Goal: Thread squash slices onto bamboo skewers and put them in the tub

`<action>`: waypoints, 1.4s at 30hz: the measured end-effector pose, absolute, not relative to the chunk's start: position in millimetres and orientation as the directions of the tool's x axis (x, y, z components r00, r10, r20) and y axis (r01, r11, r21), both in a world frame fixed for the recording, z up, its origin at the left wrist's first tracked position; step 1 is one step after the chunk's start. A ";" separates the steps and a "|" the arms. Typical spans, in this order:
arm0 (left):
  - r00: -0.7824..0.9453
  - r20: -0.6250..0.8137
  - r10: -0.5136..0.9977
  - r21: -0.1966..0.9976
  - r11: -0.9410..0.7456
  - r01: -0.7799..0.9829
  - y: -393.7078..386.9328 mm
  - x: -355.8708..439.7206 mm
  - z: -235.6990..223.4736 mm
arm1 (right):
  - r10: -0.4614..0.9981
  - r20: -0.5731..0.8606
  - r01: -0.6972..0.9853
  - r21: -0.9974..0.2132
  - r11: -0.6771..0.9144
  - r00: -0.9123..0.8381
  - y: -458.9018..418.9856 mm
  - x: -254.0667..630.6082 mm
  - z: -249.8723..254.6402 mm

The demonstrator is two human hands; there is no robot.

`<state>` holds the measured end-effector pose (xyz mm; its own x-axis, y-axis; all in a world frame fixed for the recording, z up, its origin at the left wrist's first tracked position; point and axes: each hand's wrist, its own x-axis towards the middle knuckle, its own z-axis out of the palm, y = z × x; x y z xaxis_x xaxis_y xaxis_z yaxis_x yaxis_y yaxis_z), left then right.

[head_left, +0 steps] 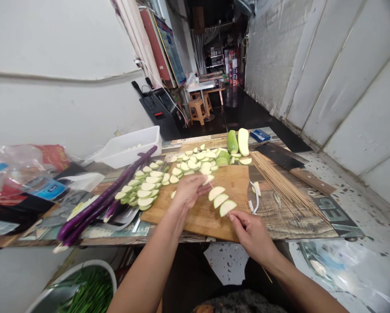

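In my right hand (252, 234) is a thin bamboo skewer (266, 275), gripped between thumb and fingers. Three half-moon zucchini slices (220, 200), pale with green rims, are threaded on it above the cutting board. My left hand (191, 190) pinches another zucchini slice (208, 180) at the skewer's tip; its fingers partly cover that slice. Below both hands lies the wooden cutting board (195, 221). Many loose slices (147, 187) cover its left side, and a further heap (195, 163) lies along its far edge.
Two zucchini pieces (243, 142) stand beyond the board. Bare skewers (279, 180) and a cleaver (281, 157) lie on the right. Long purple eggplants (100, 201) and a white plastic tub (117, 150) are on the left. A basin (108, 266) of green stalks sits below the table.
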<state>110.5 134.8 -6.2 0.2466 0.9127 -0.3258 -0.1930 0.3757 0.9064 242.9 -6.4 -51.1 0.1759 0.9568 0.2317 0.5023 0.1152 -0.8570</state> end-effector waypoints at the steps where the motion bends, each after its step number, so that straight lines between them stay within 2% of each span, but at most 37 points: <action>1: 0.246 -0.327 0.913 0.906 0.376 -0.193 134.3 111.3 -6.2 | 0.956 0.232 0.502 -0.857 0.115 0.178 -6.3 242.7 -51.1; 5: 0.261 -0.353 0.898 0.879 0.414 -0.238 132.9 116.4 -6.6 | 0.954 0.239 0.492 -0.862 0.123 0.179 -6.5 241.5 -51.6; 11: 0.311 -0.430 0.848 0.747 0.527 -0.406 127.4 127.8 -7.2 | 0.940 0.279 0.474 -0.866 0.157 0.198 -6.5 240.3 -54.5; 22: 0.166 -0.320 0.933 0.823 0.360 -0.439 119.7 143.3 -10.0 | 0.938 0.279 0.484 -0.862 0.151 0.204 -8.0 240.2 -55.4; 34: 0.161 -0.337 0.927 0.830 0.374 -0.413 113.1 144.1 -9.2 | 0.938 0.276 0.489 -0.860 0.145 0.208 -7.9 240.5 -55.2; 42: 0.217 -0.327 0.920 0.832 0.390 -0.396 107.0 147.4 -15.6 | 0.941 0.265 0.484 -0.865 0.134 0.213 -4.4 241.0 -53.9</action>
